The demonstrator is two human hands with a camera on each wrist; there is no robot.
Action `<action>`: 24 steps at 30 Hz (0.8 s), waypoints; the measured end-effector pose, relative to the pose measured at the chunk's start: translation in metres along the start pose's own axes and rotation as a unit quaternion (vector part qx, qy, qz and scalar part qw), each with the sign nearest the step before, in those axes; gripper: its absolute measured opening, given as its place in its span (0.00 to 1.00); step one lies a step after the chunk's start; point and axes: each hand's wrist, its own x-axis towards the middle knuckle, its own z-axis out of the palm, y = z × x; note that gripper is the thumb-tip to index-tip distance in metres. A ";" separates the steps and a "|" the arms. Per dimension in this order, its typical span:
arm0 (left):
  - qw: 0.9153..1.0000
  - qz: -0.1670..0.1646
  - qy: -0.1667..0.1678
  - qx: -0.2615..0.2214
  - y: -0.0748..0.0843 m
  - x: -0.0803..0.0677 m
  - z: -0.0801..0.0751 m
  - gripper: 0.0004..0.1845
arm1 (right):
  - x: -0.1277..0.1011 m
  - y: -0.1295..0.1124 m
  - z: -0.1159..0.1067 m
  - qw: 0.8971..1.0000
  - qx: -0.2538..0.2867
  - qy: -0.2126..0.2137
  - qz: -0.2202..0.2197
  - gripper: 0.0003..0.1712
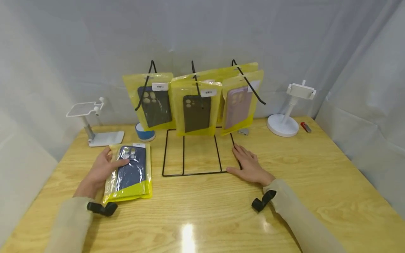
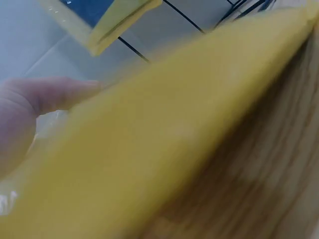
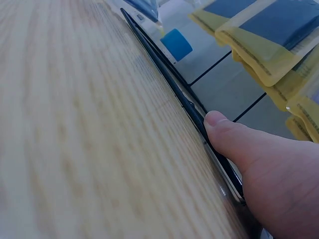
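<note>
Yellow plastic pouch holding a dark blue phone case (image 1: 131, 173) is lying flat on the pale wood-grain worktop (image 1: 316, 182), just left of the black wire display rack (image 1: 193, 153). Left hand (image 1: 102, 168) is resting on the pouch's left edge, thumb laid across its upper face, fingers seemingly tucked at the edge; whether the grip is closing round it cannot be told, since the left wrist view is showing only blurred yellow film (image 2: 164, 144). Right hand (image 1: 248, 165) is lying flat and relaxed, holding nothing, fingers straight along the rack's right base wire, thumb (image 3: 234, 137) pressing against that wire.

Judgement: the pouch looks slick and floppy, so lifting by the stiffer top edge near the hang hole should be going better than pinching mid-film, with the right hand steadying the rack's base.

Pouch front is clear and glossy, showing camera cut-outs; a white label sits at its top. Three similar yellow pouches (image 1: 196, 107) are hanging on the rack's hooks.
</note>
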 end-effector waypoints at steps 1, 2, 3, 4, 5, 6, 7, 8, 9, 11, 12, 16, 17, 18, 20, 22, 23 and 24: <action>1.000 0.008 0.001 -0.007 0.001 -0.001 -0.001 0.48 | 0.000 0.000 0.000 1.000 0.001 -0.001 -0.001 0.49; 1.000 0.021 0.005 0.001 0.002 -0.001 -0.003 0.51 | 0.001 0.000 -0.001 1.000 0.003 -0.002 -0.002 0.49; 0.999 0.032 0.010 0.011 0.003 -0.001 -0.003 0.54 | 0.001 0.000 -0.001 1.000 0.003 -0.003 -0.001 0.49; 0.998 0.045 0.017 0.032 0.005 -0.002 -0.003 0.56 | 0.001 0.000 -0.001 1.000 0.004 -0.003 0.000 0.49; 0.997 0.056 0.026 0.050 0.007 -0.002 -0.004 0.58 | 0.001 0.000 -0.002 1.000 0.005 -0.003 0.001 0.49; 0.995 0.068 0.034 0.068 0.008 -0.003 -0.004 0.59 | 0.001 0.001 -0.002 1.000 0.005 -0.002 0.002 0.49; 0.992 0.081 0.041 0.090 0.010 -0.003 -0.004 0.60 | 0.001 0.001 -0.002 1.000 0.003 -0.001 0.002 0.49; 0.989 0.094 0.044 0.104 0.012 -0.004 -0.005 0.60 | 0.001 0.001 -0.002 1.000 0.003 -0.001 0.003 0.49; 0.987 0.105 0.043 0.113 0.014 -0.004 -0.005 0.59 | 0.002 0.001 -0.003 1.000 0.001 -0.001 0.003 0.49; 0.982 0.125 0.040 0.135 0.018 -0.006 -0.007 0.57 | 0.002 0.001 -0.002 1.000 0.000 -0.001 -0.001 0.50; 0.980 0.133 0.038 0.142 0.020 -0.007 -0.008 0.55 | 0.002 0.001 -0.002 1.000 0.001 -0.001 -0.002 0.50; 0.973 0.156 0.040 0.164 0.025 -0.008 -0.009 0.52 | 0.003 0.002 -0.001 1.000 0.004 -0.001 -0.002 0.50; 0.972 0.162 0.043 0.166 0.027 -0.008 -0.009 0.51 | 0.003 0.002 -0.001 1.000 0.005 -0.002 0.000 0.50; 0.971 0.167 0.045 0.166 0.028 -0.009 -0.010 0.51 | 0.003 0.002 0.000 1.000 0.005 -0.003 0.001 0.50; 0.967 0.177 0.051 0.176 0.032 -0.012 -0.011 0.49 | 0.002 0.002 0.000 1.000 0.003 -0.005 0.002 0.50; 0.965 0.185 0.056 0.179 0.037 -0.017 -0.011 0.47 | 0.002 0.002 0.001 1.000 0.004 -0.007 0.002 0.50; 0.966 0.190 0.054 0.169 0.040 -0.019 -0.011 0.45 | 0.002 0.002 0.001 1.000 0.006 -0.008 0.002 0.50; 0.968 0.197 0.049 0.146 0.043 -0.022 -0.011 0.44 | 0.002 0.002 0.001 1.000 0.006 -0.008 0.002 0.50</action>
